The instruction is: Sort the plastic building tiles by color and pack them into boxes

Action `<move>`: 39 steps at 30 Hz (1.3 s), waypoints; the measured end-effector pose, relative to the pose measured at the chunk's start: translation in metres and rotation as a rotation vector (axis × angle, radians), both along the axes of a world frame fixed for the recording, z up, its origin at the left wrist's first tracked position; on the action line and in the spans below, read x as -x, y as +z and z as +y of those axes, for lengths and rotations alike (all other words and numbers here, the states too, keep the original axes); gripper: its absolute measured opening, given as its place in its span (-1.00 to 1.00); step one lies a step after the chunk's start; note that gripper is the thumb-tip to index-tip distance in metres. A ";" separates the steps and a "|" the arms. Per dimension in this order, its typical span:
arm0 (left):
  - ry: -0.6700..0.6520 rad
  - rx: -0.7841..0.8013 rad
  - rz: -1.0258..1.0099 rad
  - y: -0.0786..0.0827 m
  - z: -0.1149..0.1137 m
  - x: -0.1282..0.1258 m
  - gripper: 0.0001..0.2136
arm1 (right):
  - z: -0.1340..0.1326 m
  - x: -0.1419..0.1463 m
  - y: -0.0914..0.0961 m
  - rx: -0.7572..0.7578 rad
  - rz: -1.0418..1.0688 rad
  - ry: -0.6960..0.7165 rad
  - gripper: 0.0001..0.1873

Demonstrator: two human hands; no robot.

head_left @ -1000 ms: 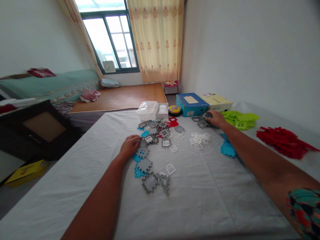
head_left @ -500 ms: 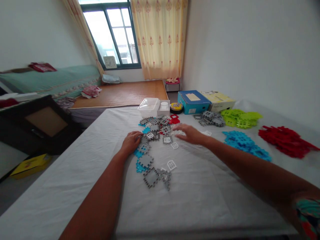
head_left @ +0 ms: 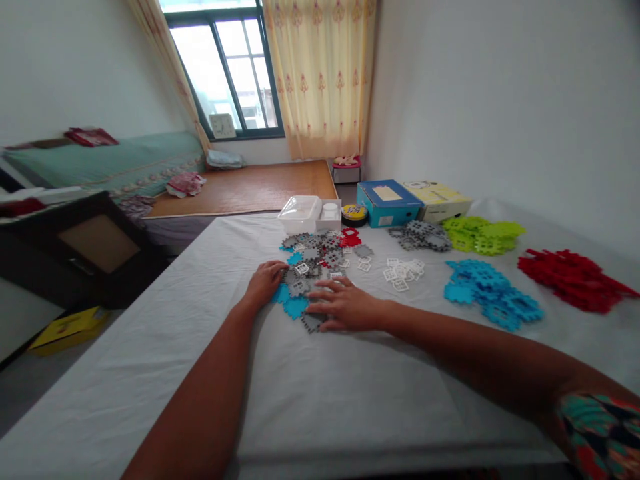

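Note:
A mixed pile of interlocking plastic building tiles (head_left: 310, 250), mostly grey with some blue, red and white, lies on the white cloth. At the pile's left edge rests my left hand (head_left: 266, 283), fingers slightly bent against the tiles and not closed round any. My right hand (head_left: 347, 307) is spread palm down at the near end, its fingertips over grey tiles. One grey tile (head_left: 313, 323) shows partly under those fingers. Blue tiles (head_left: 295, 307) lie between the hands. What is beneath the right palm is hidden.
Sorted heaps stand on the right: white window pieces (head_left: 401, 272), grey tiles (head_left: 423, 235), green tiles (head_left: 483, 237), blue tiles (head_left: 490, 290) and red tiles (head_left: 575, 280). Behind the pile are a clear plastic box (head_left: 300, 212), a round tin (head_left: 355, 215), a blue box (head_left: 387, 202) and a yellow box (head_left: 437, 199).
My right hand has come down toward me and left, onto the near tiles. Those tiles now lie closer to the main pile. The left hand has barely moved.

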State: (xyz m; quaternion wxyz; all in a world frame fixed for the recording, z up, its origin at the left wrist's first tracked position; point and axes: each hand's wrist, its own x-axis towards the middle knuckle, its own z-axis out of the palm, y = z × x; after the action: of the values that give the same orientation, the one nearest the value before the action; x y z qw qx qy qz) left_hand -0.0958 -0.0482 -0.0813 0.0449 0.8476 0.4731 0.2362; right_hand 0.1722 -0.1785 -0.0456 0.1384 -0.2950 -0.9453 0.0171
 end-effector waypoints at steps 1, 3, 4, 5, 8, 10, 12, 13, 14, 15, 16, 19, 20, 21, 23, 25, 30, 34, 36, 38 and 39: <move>0.002 0.003 -0.003 0.000 0.000 0.000 -0.67 | 0.008 -0.009 0.000 -0.001 0.021 -0.040 -0.57; 0.001 0.003 -0.003 0.001 -0.001 0.000 -0.66 | 0.022 -0.027 0.004 0.018 0.095 -0.111 -0.69; -0.002 0.002 -0.003 0.001 -0.001 0.000 -0.66 | 0.027 -0.036 0.006 0.033 0.154 -0.145 -0.73; -0.003 0.001 -0.001 0.001 -0.001 0.000 -0.66 | 0.030 -0.045 0.008 0.050 0.223 -0.180 -0.73; -0.007 -0.002 0.009 0.001 0.000 0.000 -0.66 | 0.034 -0.061 0.012 0.130 0.422 -0.298 -0.72; -0.002 -0.006 0.018 0.001 0.000 0.000 -0.66 | 0.033 -0.063 0.010 0.205 0.475 -0.358 -0.75; -0.001 -0.009 0.021 0.000 0.001 0.001 -0.66 | 0.029 -0.059 0.004 0.224 0.449 -0.364 -0.76; -0.003 -0.011 0.021 0.000 0.001 0.001 -0.66 | 0.027 -0.056 0.001 0.202 0.411 -0.346 -0.70; -0.008 -0.013 0.020 -0.001 0.002 0.001 -0.66 | 0.026 -0.053 -0.003 0.170 0.366 -0.322 -0.61; -0.013 -0.014 0.019 -0.001 0.002 0.002 -0.66 | 0.025 -0.049 -0.006 0.138 0.320 -0.293 -0.54; -0.016 -0.015 0.018 -0.001 0.002 0.002 -0.66 | 0.024 -0.046 -0.008 0.116 0.278 -0.265 -0.50; -0.021 -0.016 0.020 -0.002 0.003 0.003 -0.66 | 0.023 -0.042 -0.009 0.108 0.244 -0.208 -0.55; -0.025 -0.016 0.021 -0.002 0.003 0.003 -0.66 | 0.022 -0.042 -0.007 0.107 0.263 -0.204 -0.56; -0.029 -0.017 0.022 -0.002 0.004 0.003 -0.66 | 0.021 -0.043 -0.004 0.105 0.288 -0.204 -0.56; -0.032 -0.017 0.022 -0.003 0.005 0.004 -0.66 | 0.020 -0.046 0.003 0.098 0.338 -0.203 -0.56; -0.030 -0.017 0.020 -0.004 0.006 0.004 -0.66 | 0.020 -0.054 0.011 0.083 0.351 -0.205 -0.59; -0.025 -0.011 0.005 -0.006 0.007 0.005 -0.66 | 0.039 -0.107 0.030 0.063 0.245 -0.400 -0.72; -0.021 -0.008 -0.006 -0.004 0.005 0.004 -0.66 | 0.055 -0.175 0.043 0.030 0.280 -0.893 -0.71; -0.016 -0.007 -0.010 -0.003 0.005 0.003 -0.66 | 0.056 -0.202 0.049 -0.018 0.310 -1.042 -0.66; -0.014 -0.005 -0.014 -0.002 0.004 0.002 -0.66 | 0.054 -0.220 0.054 -0.053 0.325 -1.098 -0.64; -0.012 -0.004 -0.016 -0.002 0.004 0.002 -0.66 | 0.054 -0.225 0.056 -0.074 0.337 -1.127 -0.63</move>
State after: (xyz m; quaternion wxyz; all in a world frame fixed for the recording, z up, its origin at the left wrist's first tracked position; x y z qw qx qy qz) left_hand -0.0982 -0.0446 -0.0829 0.0485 0.8486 0.4670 0.2438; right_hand 0.3971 -0.1250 0.0102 0.2847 -0.7400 -0.6077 -0.0453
